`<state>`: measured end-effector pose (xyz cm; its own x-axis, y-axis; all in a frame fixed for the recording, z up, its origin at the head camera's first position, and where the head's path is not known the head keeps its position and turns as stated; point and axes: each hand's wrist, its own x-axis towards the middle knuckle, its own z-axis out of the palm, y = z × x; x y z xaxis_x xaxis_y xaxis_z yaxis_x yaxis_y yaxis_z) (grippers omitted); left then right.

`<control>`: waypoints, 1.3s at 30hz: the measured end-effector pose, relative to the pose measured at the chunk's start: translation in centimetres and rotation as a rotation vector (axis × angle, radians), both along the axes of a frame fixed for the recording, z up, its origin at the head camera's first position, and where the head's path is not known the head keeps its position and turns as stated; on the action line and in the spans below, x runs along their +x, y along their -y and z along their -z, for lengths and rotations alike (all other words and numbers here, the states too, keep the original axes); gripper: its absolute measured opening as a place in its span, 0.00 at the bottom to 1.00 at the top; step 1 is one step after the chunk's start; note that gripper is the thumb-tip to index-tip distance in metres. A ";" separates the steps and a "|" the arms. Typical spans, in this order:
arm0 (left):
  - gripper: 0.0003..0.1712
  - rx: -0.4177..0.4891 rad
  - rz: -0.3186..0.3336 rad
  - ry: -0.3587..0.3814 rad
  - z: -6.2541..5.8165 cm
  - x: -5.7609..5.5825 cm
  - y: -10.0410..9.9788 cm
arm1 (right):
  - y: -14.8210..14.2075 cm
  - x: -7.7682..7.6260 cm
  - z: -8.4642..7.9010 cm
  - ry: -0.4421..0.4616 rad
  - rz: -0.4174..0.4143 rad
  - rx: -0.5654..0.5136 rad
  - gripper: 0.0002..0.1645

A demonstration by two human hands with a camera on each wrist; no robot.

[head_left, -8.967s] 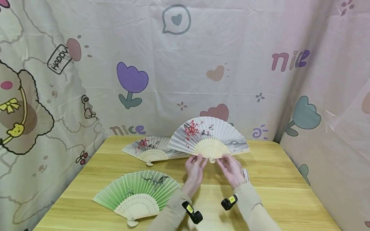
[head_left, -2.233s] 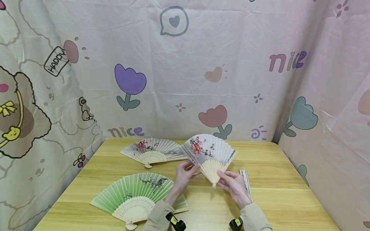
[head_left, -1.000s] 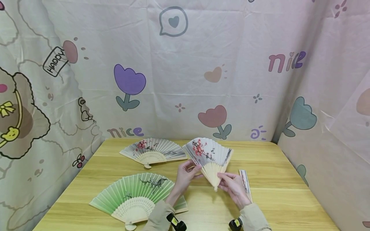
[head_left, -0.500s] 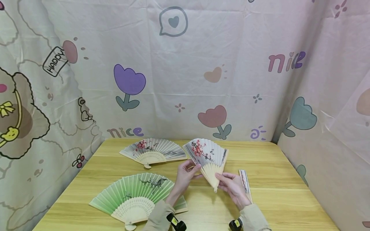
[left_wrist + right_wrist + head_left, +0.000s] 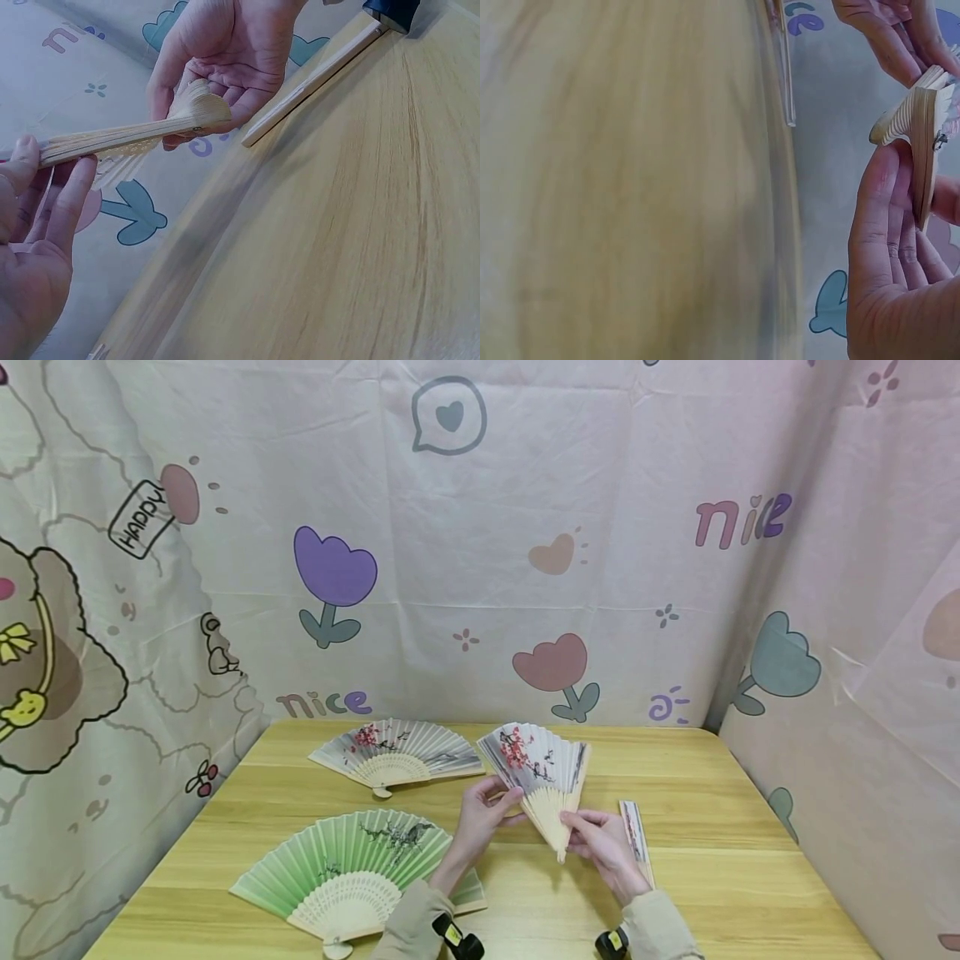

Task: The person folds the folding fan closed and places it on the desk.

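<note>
A half-folded hand fan [image 5: 536, 764], pale grey with red blossoms and wooden ribs, is held up over the table between both hands. My left hand [image 5: 483, 817] pinches its left outer rib between thumb and fingers. On the other side my right hand [image 5: 603, 847] grips the ribs low down, near the pivot, with the thumb in front. The left wrist view shows the stacked ribs [image 5: 112, 139] between the two hands, fingers bent around them. Seen from the right wrist, the fan's pivot end [image 5: 922, 139] sits above the right fingers.
A green spread fan [image 5: 352, 868] lies at front left, partly behind the left forearm. Farther back lies a grey spread fan [image 5: 393, 764] with red blossoms. A folded fan [image 5: 636, 839] lies right of the right hand on the wooden table [image 5: 720, 860]. Printed cloth hangs behind.
The held fan was spread wide at first; its right side has since folded in towards the left, narrowing it. Both hands came lower, and the right shifted its grip onto the ribs.
</note>
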<state>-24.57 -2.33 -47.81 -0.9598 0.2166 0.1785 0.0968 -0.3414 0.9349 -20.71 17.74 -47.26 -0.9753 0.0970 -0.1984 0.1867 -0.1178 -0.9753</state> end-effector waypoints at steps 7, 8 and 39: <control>0.22 0.003 0.018 -0.011 0.2 -0.2 0.0 | 0.0 0.0 0.1 0.000 0.022 0.008 0.03; 0.22 0.006 0.019 -0.009 0.1 -0.2 0.0 | 0.0 0.0 0.2 -0.002 0.016 0.006 0.04; 0.23 -0.001 0.012 0.032 0.0 -0.3 -0.1 | 0.0 0.2 0.1 -0.029 -0.077 0.048 0.12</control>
